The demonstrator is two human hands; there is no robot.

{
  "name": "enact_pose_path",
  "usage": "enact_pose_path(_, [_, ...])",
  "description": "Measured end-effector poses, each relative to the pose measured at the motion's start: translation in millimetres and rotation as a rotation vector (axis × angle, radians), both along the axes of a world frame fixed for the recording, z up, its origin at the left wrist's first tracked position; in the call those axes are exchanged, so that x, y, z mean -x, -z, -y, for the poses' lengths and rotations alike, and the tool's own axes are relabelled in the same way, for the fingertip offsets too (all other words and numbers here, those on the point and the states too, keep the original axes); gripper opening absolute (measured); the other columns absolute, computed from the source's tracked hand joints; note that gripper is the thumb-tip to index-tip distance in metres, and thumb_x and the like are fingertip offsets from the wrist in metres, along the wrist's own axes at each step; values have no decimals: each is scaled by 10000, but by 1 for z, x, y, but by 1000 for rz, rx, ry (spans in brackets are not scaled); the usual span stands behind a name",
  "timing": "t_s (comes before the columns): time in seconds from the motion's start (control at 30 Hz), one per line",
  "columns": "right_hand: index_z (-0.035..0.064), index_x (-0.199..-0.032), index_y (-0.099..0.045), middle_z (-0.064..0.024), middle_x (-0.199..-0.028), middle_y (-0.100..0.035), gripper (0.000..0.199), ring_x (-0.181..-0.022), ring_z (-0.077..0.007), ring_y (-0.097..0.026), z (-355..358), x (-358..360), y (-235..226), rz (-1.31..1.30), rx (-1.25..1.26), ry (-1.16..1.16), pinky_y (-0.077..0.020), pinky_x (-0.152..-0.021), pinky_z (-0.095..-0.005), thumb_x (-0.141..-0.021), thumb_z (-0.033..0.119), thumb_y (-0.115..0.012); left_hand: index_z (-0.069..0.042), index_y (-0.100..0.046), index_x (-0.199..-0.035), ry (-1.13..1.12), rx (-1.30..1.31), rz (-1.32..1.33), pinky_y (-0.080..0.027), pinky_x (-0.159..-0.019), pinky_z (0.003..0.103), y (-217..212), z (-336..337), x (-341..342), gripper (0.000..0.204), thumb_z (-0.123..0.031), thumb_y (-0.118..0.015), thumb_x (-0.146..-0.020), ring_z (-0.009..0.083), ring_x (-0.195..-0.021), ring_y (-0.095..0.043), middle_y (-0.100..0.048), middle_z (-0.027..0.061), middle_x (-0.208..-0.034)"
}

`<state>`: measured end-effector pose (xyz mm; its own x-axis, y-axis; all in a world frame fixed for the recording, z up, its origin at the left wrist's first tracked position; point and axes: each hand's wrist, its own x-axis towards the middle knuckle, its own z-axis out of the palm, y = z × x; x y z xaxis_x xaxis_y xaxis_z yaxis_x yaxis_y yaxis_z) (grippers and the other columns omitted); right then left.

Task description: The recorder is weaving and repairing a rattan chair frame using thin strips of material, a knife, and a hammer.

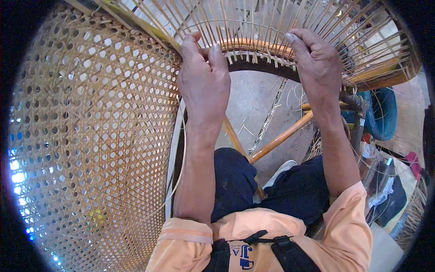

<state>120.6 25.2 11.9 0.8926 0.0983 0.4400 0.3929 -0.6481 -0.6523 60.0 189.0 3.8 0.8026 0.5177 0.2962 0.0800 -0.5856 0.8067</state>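
Observation:
In front of me is a wooden seat frame [258,44] strung with many thin cane strands [240,27] that fan away from its near edge. Short cane ends hang along that edge. My left hand [204,75] is closed at the left end of the near rail, thumb and fingers pinching at the strands. My right hand [319,56] also pinches, thumb against forefinger, over the strands farther right. A thin strand curves across the fan between the two hands. The pinched bits are mostly hidden by the fingertips. One loose strand [182,149] trails down beside my left forearm.
A large woven cane panel [99,118] with open holes rises on the left. Wooden stretchers [283,136] cross below the seat, near my knees. At right stand a blue-green basin [383,113] and scattered cloths; cane scraps [247,127] litter the floor.

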Motion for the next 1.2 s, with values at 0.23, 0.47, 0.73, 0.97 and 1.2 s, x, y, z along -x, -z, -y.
enact_pose_path(0.23, [73, -920, -655, -142, -779, -645, 203, -709, -301, -639, 10, 2, 1, -71, -90, -72, -491, -629, -358, -865, 246, -566, 15, -437, -1156, -13, 206, 120, -418, -479, 213, 14, -10, -13, 322, -117, -549, -885, 76, -616, -500, -536, 59, -822])
enact_pose_path(0.47, [97, -879, -662, -136, -763, -646, 213, -704, -302, -641, -5, -4, 7, 102, 13, 14, -492, -633, -398, -864, 281, -555, 35, -429, -1199, 58, -4, -4, -436, -507, 233, 0, -3, -3, 375, -121, -555, -882, 91, -630, -524, -546, 64, -782])
enact_pose_path(0.73, [95, -870, -667, -110, -729, -645, 180, -671, -276, -631, 5, -1, 11, 140, 37, -25, -472, -619, -374, -841, 261, -603, 18, -403, -1228, 42, 94, -79, -452, -588, 300, -6, -5, 0, 374, -99, -527, -896, 146, -628, -542, -559, 83, -758])
enact_pose_path(0.97, [116, -818, -636, -118, -649, -628, 174, -622, -292, -631, 8, -7, 16, 178, -1, -41, -456, -628, -430, -848, 270, -561, -10, -418, -1107, 34, 231, 31, -404, -467, 207, -2, -4, -7, 259, -85, -544, -893, 78, -541, -489, -535, 50, -743])
enact_pose_path(1.2, [44, -877, -633, -130, -685, -597, 136, -591, -195, -612, 19, -6, 7, 29, -42, -73, -461, -555, -295, -851, 164, -575, -21, -400, -1091, 54, 234, 74, -391, -430, 208, 3, -5, -10, 234, -77, -522, -900, 62, -529, -468, -512, 43, -764])
